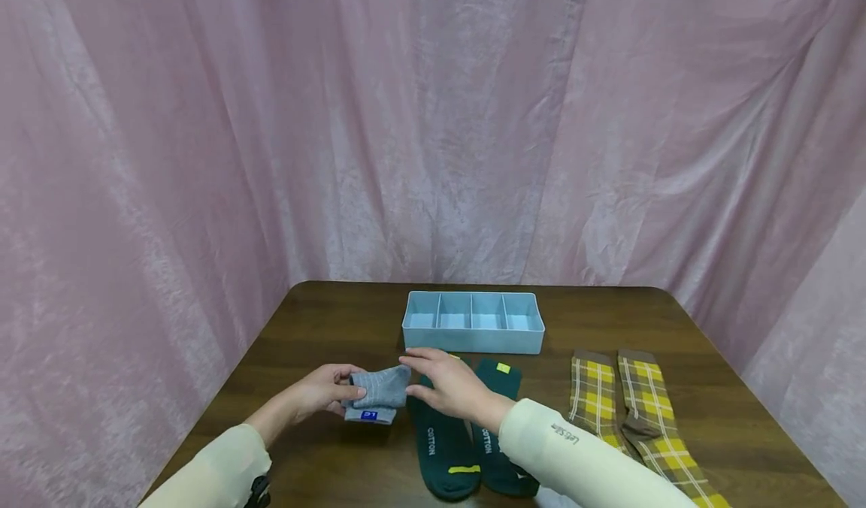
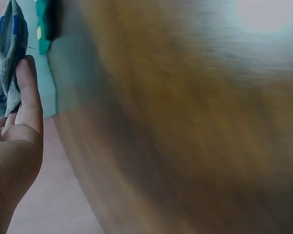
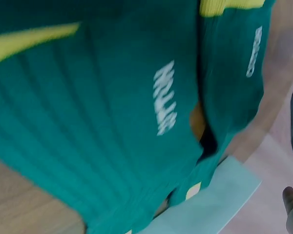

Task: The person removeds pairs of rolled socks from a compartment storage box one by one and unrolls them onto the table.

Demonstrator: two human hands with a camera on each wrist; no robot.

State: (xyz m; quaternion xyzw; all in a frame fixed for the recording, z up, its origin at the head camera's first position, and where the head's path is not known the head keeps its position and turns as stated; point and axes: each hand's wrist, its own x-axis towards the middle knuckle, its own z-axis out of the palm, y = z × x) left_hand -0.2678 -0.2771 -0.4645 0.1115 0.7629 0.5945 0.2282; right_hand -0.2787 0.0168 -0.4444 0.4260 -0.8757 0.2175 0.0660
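Observation:
A folded pair of grey-blue socks (image 1: 382, 388) is held above the table, its cuff with a blue label lowest. My left hand (image 1: 318, 395) grips its left side, thumb in front and fingers behind. The left wrist view shows the bundle's edge-on folds and blue marks in the grey socks (image 2: 7, 58). Close to the bundle's right end is my right hand (image 1: 449, 384), its fingers extended and nothing in them. In the right wrist view a gap separates its fingertips (image 3: 290, 199) from the bundle. Green socks (image 1: 440, 448) with yellow patches lie flat beneath the right hand.
A light blue box (image 1: 473, 340) with several compartments stands near the table's back edge, behind the green socks. Yellow plaid socks (image 1: 649, 410) with brown cuffs lie flat on the right. Pink curtains (image 1: 433, 125) hang behind the brown wooden table (image 1: 325, 320).

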